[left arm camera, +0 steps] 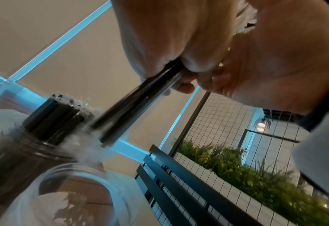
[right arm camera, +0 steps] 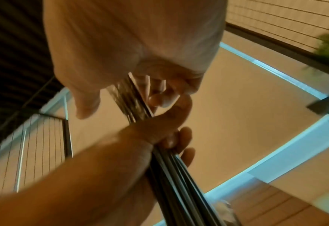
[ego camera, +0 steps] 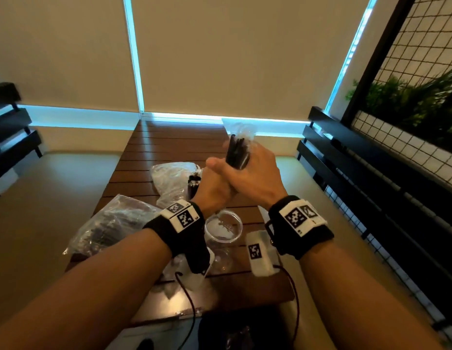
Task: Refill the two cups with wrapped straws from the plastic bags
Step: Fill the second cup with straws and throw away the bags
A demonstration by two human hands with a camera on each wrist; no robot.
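Note:
Both hands hold one bundle of black wrapped straws [ego camera: 236,150] upright above the table. My right hand [ego camera: 247,173] grips the bundle near its top, where clear wrapper ends stick out. Just below, my left hand [ego camera: 214,189] curls round the lower part. In the right wrist view the left hand [right arm camera: 156,131] wraps the straws [right arm camera: 175,175] under the right hand [right arm camera: 121,45]. The bundle's lower end [left arm camera: 121,117] hangs above an empty clear cup [ego camera: 223,227]. Behind the left hand, a second cup [left arm camera: 24,152] is filled with black straws [ego camera: 193,184].
Two crumpled clear plastic bags lie on the slatted wooden table [ego camera: 169,137], one at the near left [ego camera: 111,223], one further back [ego camera: 169,178]. A black bench back [ego camera: 371,173] and a wire grid with plants [ego camera: 409,102] stand on the right.

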